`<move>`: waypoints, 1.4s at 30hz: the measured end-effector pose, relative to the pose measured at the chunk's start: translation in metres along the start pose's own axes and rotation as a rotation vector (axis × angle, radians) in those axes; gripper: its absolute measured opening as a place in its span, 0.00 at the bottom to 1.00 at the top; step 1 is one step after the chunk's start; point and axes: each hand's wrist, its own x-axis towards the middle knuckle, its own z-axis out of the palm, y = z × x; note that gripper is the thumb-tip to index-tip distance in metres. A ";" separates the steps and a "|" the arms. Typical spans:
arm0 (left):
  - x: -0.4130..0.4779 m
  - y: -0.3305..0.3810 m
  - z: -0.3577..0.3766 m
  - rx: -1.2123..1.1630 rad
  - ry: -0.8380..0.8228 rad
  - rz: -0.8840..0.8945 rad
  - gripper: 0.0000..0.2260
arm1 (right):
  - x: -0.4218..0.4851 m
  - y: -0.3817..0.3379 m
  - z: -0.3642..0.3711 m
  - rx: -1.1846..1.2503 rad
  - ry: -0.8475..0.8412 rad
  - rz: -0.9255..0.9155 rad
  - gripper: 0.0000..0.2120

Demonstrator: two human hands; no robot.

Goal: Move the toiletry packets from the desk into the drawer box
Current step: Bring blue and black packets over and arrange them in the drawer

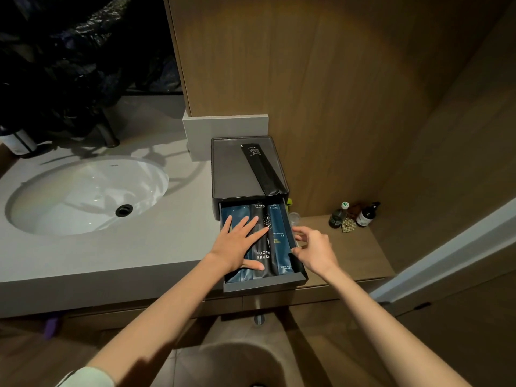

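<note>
We see the drawer box [248, 166] standing on the bench [139, 247] at the middle of the frame, its drawer [265, 284] pulled out toward the lower edge. Several toiletry packets [279, 241] lie side by side in the drawer, lengthwise: blue ones at its left and right, and a dark toothbrush packet [262, 248] between them. One more long black packet [261, 170] lies slantwise on the lid of the box, its lower end at the lid's front right corner.

Our left hand [237, 244] lies flat on the packets in the drawer, fingers straight and spread, the thumb reaching across the dark toothbrush packet. Our right hand [314, 250] is at the drawer's right wall, fingers bent, thumb and fingertips pinching the wall's rim.

A white sink [86, 196] is set into the bench at the left of the frame. On a wooden ledge [349, 247] at the right stand two small bottles [367, 215].
</note>
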 end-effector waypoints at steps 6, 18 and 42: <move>0.006 0.010 -0.001 -0.088 -0.006 -0.051 0.45 | 0.001 -0.002 0.001 0.008 0.014 0.007 0.25; -0.012 0.005 -0.010 -0.219 0.228 -0.088 0.30 | 0.009 -0.009 -0.010 -0.084 0.076 -0.116 0.22; -0.071 -0.012 0.014 -1.033 0.357 -0.440 0.29 | 0.111 -0.053 0.003 -0.704 0.055 -0.531 0.27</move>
